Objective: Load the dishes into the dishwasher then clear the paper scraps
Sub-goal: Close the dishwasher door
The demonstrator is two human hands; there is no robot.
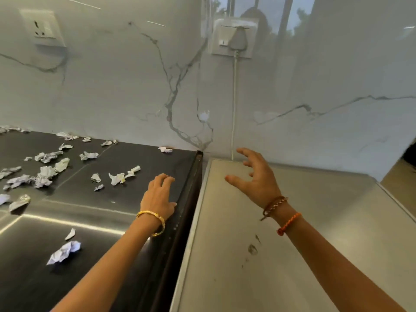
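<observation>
Marble backsplash behind, dark glossy desk (pixel 94 212) on one side and a pale grey appliance top (pixel 281 244) on the other. Left hand (pixel 157 195) rests palm-down on the desk's right edge, its fingers (pixel 165 177) loosely curled and holding nothing. Right hand (pixel 254 176) hovers over the grey top, fingers spread wide, also empty. No dishes anywhere in view, so I'd guess I'm on the scraps part now. Paper scraps (pixel 117 177) are scattered all over the desk left of the left hand, with a bigger crumpled wad (pixel 64 252) nearer me. They look feather-light and squashy, likely to skid on that slick surface, so I'd pinch each by its raised folds or sweep them into a pile.
</observation>
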